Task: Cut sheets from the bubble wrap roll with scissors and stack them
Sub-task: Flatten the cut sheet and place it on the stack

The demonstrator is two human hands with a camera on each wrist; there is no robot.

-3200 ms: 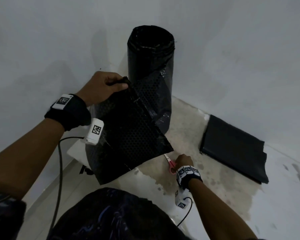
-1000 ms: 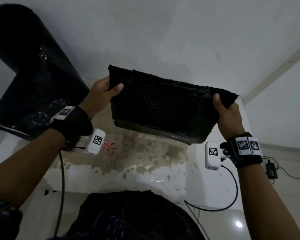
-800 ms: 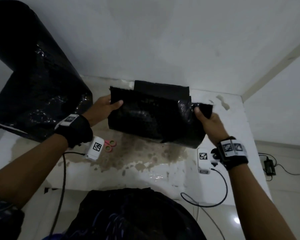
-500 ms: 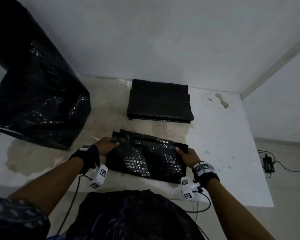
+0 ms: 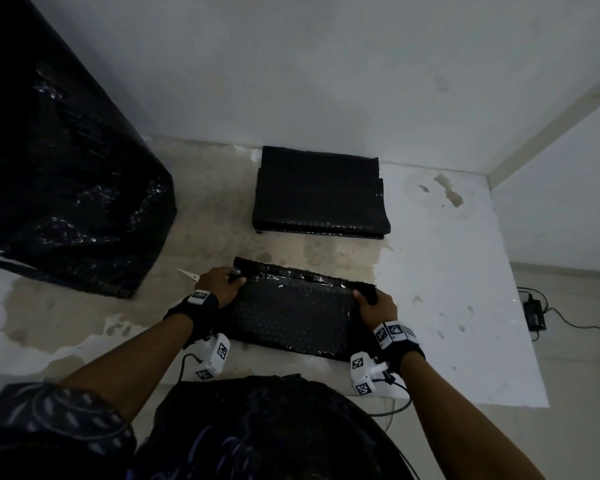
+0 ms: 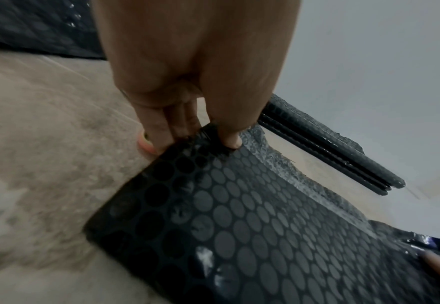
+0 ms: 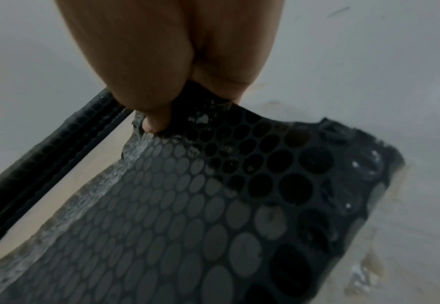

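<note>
Nearest to the person, at 6 o'clock on the table (image 5: 465, 306), lay the cut sheet (image 5: 291, 317) of black bubble wrap. The left hand (image 5: 219, 285) pinched its far corner at 9 o'clock, thumb on top and fingers below, and the right hand (image 5: 374, 306) pinched the other far corner at 3 o'clock in the same way. I think the two corners were held so the soft sheet stayed stretched and flat. Just behind the left hand, the scissors (image 5: 187, 274) lay partly hidden, only the blade tip showing. Farther, at 12 o'clock, the stack (image 5: 319, 195) waited by the wall. At 10 o'clock stood the bubble wrap roll (image 5: 66, 168), its loose end resting on the table.
</note>
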